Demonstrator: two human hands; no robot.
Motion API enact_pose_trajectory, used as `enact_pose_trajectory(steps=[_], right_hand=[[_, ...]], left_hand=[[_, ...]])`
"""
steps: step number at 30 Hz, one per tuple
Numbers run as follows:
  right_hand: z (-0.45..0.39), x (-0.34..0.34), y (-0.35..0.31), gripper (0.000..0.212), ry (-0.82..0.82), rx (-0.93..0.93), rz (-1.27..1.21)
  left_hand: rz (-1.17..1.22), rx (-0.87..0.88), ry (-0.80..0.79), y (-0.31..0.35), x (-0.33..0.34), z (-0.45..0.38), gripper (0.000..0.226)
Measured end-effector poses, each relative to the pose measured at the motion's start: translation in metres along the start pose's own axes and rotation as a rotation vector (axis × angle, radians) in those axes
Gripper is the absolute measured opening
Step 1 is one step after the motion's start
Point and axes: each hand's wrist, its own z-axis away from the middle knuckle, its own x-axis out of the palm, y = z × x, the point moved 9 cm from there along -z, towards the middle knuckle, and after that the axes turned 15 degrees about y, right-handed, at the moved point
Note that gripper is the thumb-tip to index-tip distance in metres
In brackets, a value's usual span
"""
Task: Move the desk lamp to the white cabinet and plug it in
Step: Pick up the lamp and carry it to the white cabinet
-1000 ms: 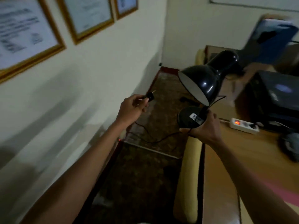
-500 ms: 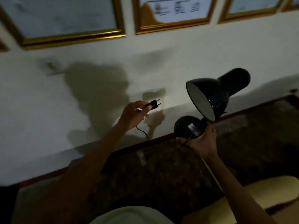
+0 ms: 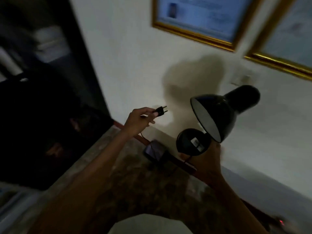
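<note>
Right hand point(image 3: 205, 159) grips black desk lamp point(image 3: 217, 115) by round base, held in air near wall. Left hand point(image 3: 139, 119) pinches plug point(image 3: 160, 111), prongs toward wall. Base label unreadable. Framed certificates point(image 3: 199, 17) blurred.

No legible text anywhere.

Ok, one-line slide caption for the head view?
Left hand holds the plug, right hand carries the black desk lamp past a wall.

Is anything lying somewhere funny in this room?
Yes. A phone lies on the floor by the wall, easy to step on. The lamp is tilted only because the right hand carries it.
</note>
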Motion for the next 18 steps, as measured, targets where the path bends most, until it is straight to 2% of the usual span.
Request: enact_pose_trajectory(steps=[2, 3, 5, 8, 12, 15, 18], right_hand=[[-0.011, 0.053, -0.045, 0.094, -0.055, -0.103, -0.062], [-0.013, 0.08, -0.068, 0.087, -0.091, -0.152, -0.089], [-0.01, 0.131, -0.112, 0.093, -0.203, -0.188, -0.1], [0.005, 0.202, -0.172, 0.085, -0.332, -0.296, -0.2], [0.057, 0.279, -0.25, 0.108, -0.561, -0.445, -0.232], [0.109, 0.325, -0.297, 0.127, -0.75, -0.531, -0.289], [0.157, 0.361, -0.343, 0.128, -0.901, -0.647, -0.292]], left_hand=[[0.019, -0.029, 0.134, -0.02, -0.066, -0.014, 0.016], [0.026, -0.039, 0.204, -0.03, -0.099, -0.015, 0.016], [0.017, -0.047, 0.346, -0.046, -0.165, -0.012, 0.015], [-0.045, -0.053, 0.552, -0.067, -0.26, 0.011, 0.015], [-0.137, -0.025, 0.809, -0.093, -0.369, 0.074, 0.024], [-0.113, -0.115, 0.989, -0.118, -0.431, 0.128, 0.02], [-0.115, -0.195, 1.157, -0.131, -0.471, 0.177, 0.016]])
